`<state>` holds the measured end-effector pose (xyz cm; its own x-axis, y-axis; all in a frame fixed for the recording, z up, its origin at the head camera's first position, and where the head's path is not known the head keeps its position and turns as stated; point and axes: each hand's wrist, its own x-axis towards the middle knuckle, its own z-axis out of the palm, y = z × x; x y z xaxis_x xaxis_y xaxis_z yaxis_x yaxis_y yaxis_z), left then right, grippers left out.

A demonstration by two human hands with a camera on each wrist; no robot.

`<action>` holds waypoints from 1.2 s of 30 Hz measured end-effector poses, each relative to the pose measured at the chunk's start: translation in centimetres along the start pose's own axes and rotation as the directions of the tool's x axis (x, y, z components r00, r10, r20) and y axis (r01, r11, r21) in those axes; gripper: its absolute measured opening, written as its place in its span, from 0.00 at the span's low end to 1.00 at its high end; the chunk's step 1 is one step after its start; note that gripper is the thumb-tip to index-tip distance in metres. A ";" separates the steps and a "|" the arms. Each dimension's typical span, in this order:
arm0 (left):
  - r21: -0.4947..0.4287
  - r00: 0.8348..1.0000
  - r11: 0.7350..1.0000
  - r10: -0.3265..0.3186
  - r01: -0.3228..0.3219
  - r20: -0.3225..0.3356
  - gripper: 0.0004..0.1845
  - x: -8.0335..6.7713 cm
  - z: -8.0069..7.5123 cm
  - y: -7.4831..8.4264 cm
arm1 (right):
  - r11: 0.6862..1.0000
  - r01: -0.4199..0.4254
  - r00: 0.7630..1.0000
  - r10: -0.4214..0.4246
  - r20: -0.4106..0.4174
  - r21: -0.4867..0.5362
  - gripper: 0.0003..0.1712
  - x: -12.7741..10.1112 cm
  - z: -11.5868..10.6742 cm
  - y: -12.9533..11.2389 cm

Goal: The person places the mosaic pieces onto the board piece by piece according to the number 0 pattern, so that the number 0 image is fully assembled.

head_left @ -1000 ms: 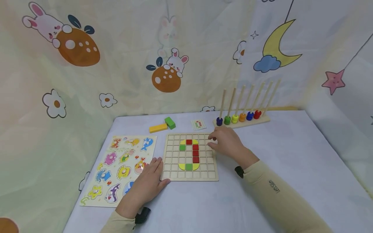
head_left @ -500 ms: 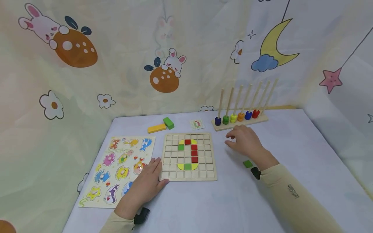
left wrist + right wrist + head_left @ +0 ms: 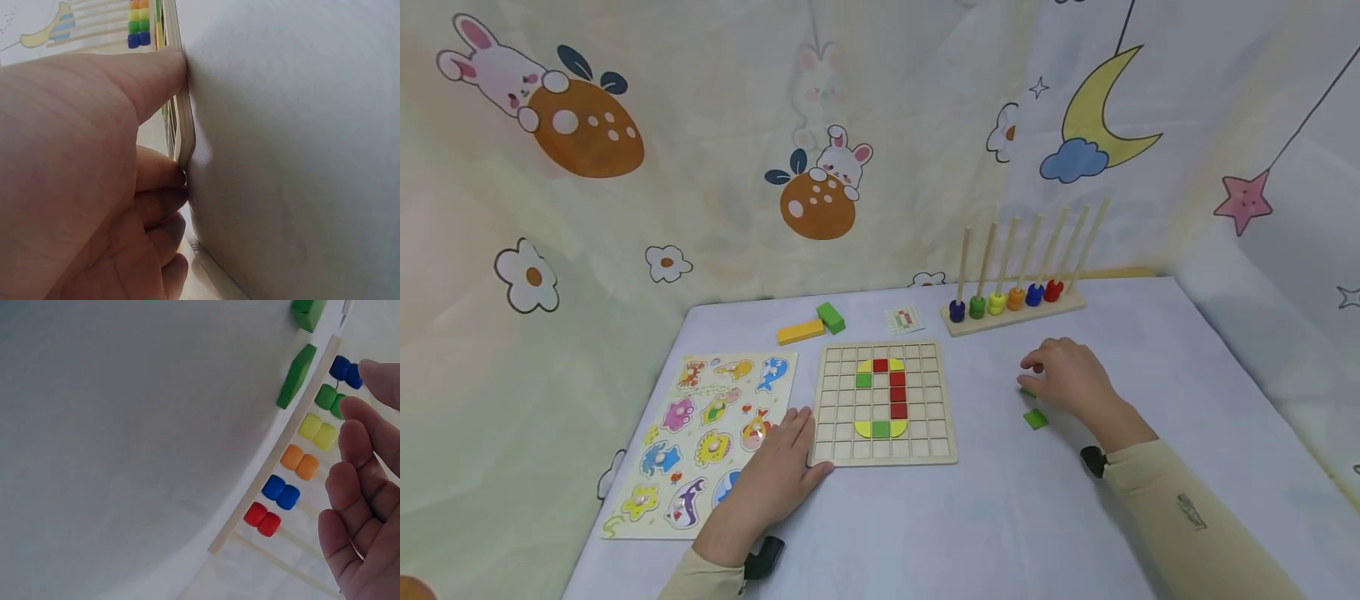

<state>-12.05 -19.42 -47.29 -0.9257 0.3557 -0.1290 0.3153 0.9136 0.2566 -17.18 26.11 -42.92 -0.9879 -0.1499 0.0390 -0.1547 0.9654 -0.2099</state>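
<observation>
My left hand [image 3: 785, 467] rests at the lower left corner of a wooden grid board [image 3: 842, 450], its thumb [image 3: 156, 78] against the board's front edge. Yellow, red and green tiles [image 3: 898, 394] lie in some of the board's squares. To the right of the board, my right hand [image 3: 1071, 379] hovers just above the table, fingers loosely bent and nothing seen between them. Beneath its fingertips a green tile [image 3: 1028, 392] is partly hidden. A second green tile [image 3: 1035, 418] lies flat just nearer to me. Both green pieces [image 3: 297, 376] show in the right wrist view.
An animal knob puzzle [image 3: 700, 417] lies left of the board. Behind the board are a yellow block [image 3: 801, 332], a green block [image 3: 831, 317] and a small pattern card [image 3: 903, 320]. A bead rack with upright pegs [image 3: 1015, 314] stands at the back right.
My right hand has moved from the board's upper right edge out to the right, and the green tiles there have come into view. The left hand stays at the board's corner.
</observation>
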 end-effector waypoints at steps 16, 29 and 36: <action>-0.001 1.000 1.000 -0.001 0.001 -0.003 0.47 -0.1 0.0 0.0 | 0.999 -0.031 0.993 0.032 0.110 -0.006 0.16 -1.0 0.7 2.0; -0.001 1.000 1.000 -0.007 0.007 0.010 0.47 0.0 -0.1 0.0 | 0.999 -0.040 0.994 0.041 0.101 -0.009 0.14 -1.1 0.9 1.7; -0.007 1.000 1.000 -0.008 0.008 0.008 0.47 0.0 -0.1 0.0 | 0.999 -0.041 0.996 0.041 0.079 -0.002 0.14 -1.0 0.6 1.2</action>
<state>-12.01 -19.43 -47.19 -0.9264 0.3503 -0.1385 0.3067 0.9149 0.2624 -16.40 27.27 -43.83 -0.9909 -0.1265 -0.0466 -0.1141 0.9712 -0.2092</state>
